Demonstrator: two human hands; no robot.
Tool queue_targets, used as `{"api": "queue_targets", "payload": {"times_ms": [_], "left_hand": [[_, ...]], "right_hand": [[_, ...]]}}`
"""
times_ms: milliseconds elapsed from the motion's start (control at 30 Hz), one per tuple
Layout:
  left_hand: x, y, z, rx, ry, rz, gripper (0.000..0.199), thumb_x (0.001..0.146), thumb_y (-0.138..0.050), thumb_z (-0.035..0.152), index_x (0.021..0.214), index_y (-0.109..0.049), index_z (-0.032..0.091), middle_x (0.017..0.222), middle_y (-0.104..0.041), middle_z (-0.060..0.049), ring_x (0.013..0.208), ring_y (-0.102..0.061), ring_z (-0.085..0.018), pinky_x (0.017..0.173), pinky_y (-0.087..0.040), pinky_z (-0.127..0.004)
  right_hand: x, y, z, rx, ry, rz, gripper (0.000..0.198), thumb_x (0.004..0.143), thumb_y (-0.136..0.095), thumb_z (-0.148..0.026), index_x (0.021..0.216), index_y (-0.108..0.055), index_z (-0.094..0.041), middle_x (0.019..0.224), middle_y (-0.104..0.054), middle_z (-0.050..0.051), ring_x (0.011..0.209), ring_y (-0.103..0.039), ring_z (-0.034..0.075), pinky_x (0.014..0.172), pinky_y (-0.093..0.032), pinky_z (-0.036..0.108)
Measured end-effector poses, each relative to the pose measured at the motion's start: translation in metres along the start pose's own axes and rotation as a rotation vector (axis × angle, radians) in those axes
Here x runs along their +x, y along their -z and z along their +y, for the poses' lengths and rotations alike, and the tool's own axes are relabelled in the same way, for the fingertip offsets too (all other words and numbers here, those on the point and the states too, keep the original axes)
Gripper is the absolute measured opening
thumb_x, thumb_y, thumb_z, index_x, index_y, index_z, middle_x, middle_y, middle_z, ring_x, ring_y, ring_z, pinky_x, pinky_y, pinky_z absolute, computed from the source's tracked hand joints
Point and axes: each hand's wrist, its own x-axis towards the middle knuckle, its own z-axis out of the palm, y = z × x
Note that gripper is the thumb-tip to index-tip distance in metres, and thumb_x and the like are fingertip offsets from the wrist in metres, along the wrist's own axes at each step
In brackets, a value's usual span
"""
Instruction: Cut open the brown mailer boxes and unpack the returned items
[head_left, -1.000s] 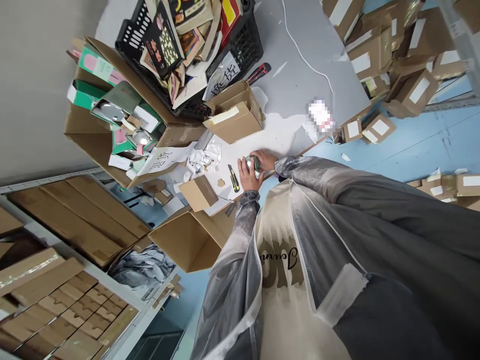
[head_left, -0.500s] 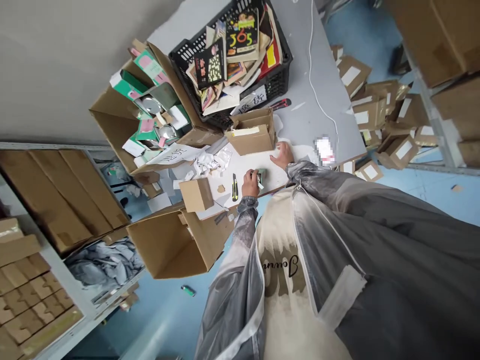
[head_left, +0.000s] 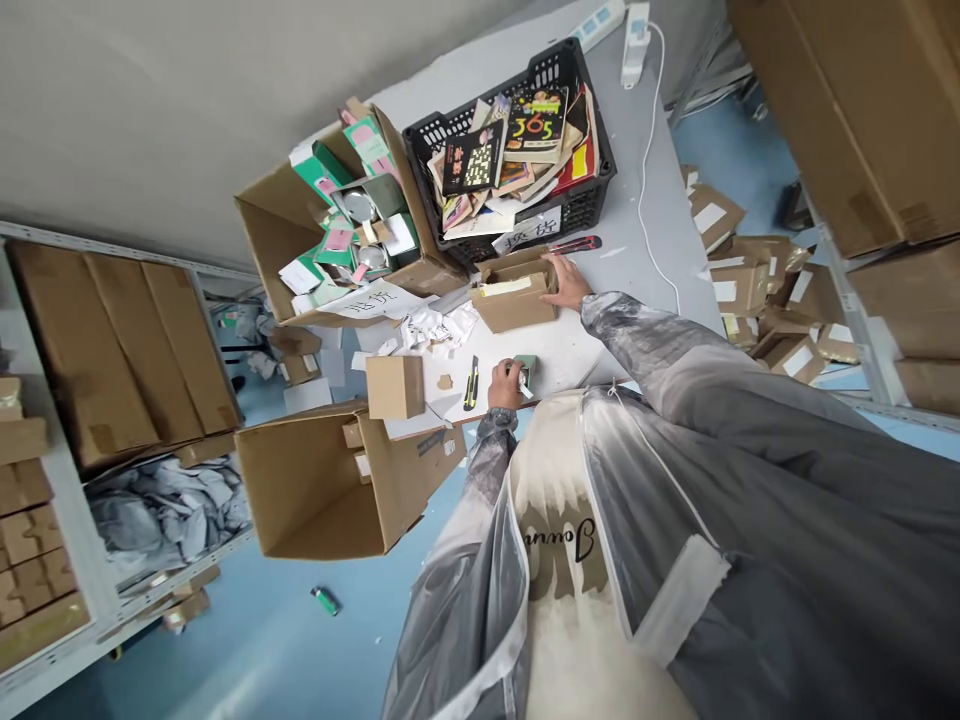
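Observation:
My left hand (head_left: 505,384) rests at the table's front edge, its fingers closed around a small green box (head_left: 529,370) with something whitish at its front, partly hidden by the fingers. Farther up, my right hand (head_left: 568,283) grips the right end of an open cardboard box (head_left: 516,307), thumb and fingers at its side. A white strip shows along that box's upper edge. Left of my left hand lie a yellow-and-black utility knife (head_left: 471,383) and a torn cardboard scrap (head_left: 445,382). A closed brown carton (head_left: 395,387) stands beyond them.
Behind are a black crate (head_left: 600,190) of books and a large carton (head_left: 262,215) holding green boxes. A red-and-black cutter (head_left: 576,245) lies by the crate. Crumpled paper (head_left: 439,326) and a white cable (head_left: 645,190) are on the table. An open carton (head_left: 311,500) stands front left.
My right hand has moved from the tabletop up to the open cardboard box and taken hold of its right end. My left hand stays on the small green box. The view has shifted.

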Motion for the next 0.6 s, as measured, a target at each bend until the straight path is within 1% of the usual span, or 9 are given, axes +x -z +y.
{"api": "queue_targets", "payload": {"times_ms": [33, 100, 167, 267, 367, 467, 533, 600], "left_hand": [[-0.002, -0.001, 0.001, -0.003, 0.005, -0.001, 0.088, 0.089, -0.070, -0.007, 0.170, -0.075, 0.026, 0.174, -0.061, -0.022, 0.161, -0.060, -0.042, 0.117, -0.073, -0.051], [-0.004, -0.002, 0.003, -0.004, 0.007, -0.004, 0.089, 0.090, -0.070, -0.006, 0.173, -0.073, 0.024, 0.176, -0.059, -0.024, 0.164, -0.058, -0.043, 0.115, -0.074, -0.051], [-0.007, -0.002, 0.003, -0.005, -0.005, -0.001, 0.091, 0.091, -0.069, -0.006, 0.177, -0.070, 0.024, 0.181, -0.057, -0.025, 0.168, -0.057, -0.043, 0.115, -0.074, -0.050], [-0.011, -0.001, 0.000, -0.021, -0.030, 0.001, 0.099, 0.088, -0.070, -0.007, 0.182, -0.066, 0.026, 0.188, -0.052, -0.024, 0.172, -0.055, -0.043, 0.119, -0.073, -0.050], [-0.012, 0.001, -0.002, -0.039, -0.025, -0.021, 0.098, 0.088, -0.071, -0.007, 0.180, -0.067, 0.026, 0.187, -0.053, -0.024, 0.174, -0.053, -0.044, 0.121, -0.072, -0.051], [-0.007, 0.006, 0.000, -0.048, -0.042, -0.033, 0.092, 0.089, -0.074, -0.004, 0.177, -0.069, 0.024, 0.183, -0.055, -0.025, 0.173, -0.054, -0.044, 0.126, -0.069, -0.054], [-0.004, 0.012, 0.001, -0.055, -0.063, -0.035, 0.088, 0.091, -0.076, -0.002, 0.175, -0.071, 0.024, 0.179, -0.059, -0.024, 0.168, -0.058, -0.044, 0.128, -0.068, -0.055], [-0.005, 0.023, -0.002, -0.089, -0.063, 0.007, 0.086, 0.090, -0.076, -0.002, 0.171, -0.073, 0.025, 0.172, -0.065, -0.022, 0.163, -0.064, -0.042, 0.129, -0.067, -0.054]], "right_hand": [[-0.009, -0.002, -0.003, -0.016, -0.007, -0.003, 0.099, 0.087, -0.108, -0.045, 0.172, -0.066, -0.018, 0.172, -0.065, 0.025, 0.169, -0.057, 0.055, 0.153, -0.038, 0.082], [-0.029, -0.007, -0.011, -0.040, -0.016, -0.014, 0.077, 0.090, -0.103, -0.038, 0.159, -0.074, -0.020, 0.169, -0.065, 0.024, 0.164, -0.059, 0.053, 0.151, -0.042, 0.081], [-0.052, -0.010, -0.020, -0.054, -0.009, -0.030, 0.061, 0.092, -0.097, -0.032, 0.149, -0.078, -0.022, 0.171, -0.064, 0.023, 0.164, -0.058, 0.052, 0.149, -0.045, 0.080], [-0.085, -0.012, -0.028, -0.074, 0.014, -0.052, 0.046, 0.092, -0.089, -0.024, 0.137, -0.081, -0.024, 0.174, -0.063, 0.022, 0.167, -0.056, 0.051, 0.148, -0.048, 0.079], [-0.112, -0.011, -0.027, -0.087, -0.010, -0.036, 0.039, 0.092, -0.082, -0.021, 0.130, -0.080, -0.026, 0.173, -0.066, 0.022, 0.165, -0.059, 0.050, 0.145, -0.051, 0.078], [-0.128, -0.010, -0.023, -0.098, -0.067, 0.014, 0.037, 0.093, -0.078, -0.022, 0.129, -0.080, -0.026, 0.169, -0.068, 0.022, 0.161, -0.063, 0.048, 0.145, -0.053, 0.076], [-0.133, -0.009, -0.021, -0.103, -0.086, 0.037, 0.041, 0.092, -0.077, -0.022, 0.133, -0.080, -0.024, 0.167, -0.069, 0.023, 0.160, -0.064, 0.048, 0.146, -0.053, 0.074], [-0.136, -0.009, -0.021, -0.103, -0.087, 0.037, 0.051, 0.089, -0.078, -0.021, 0.140, -0.080, -0.023, 0.165, -0.070, 0.024, 0.160, -0.065, 0.048, 0.147, -0.052, 0.073]]}}
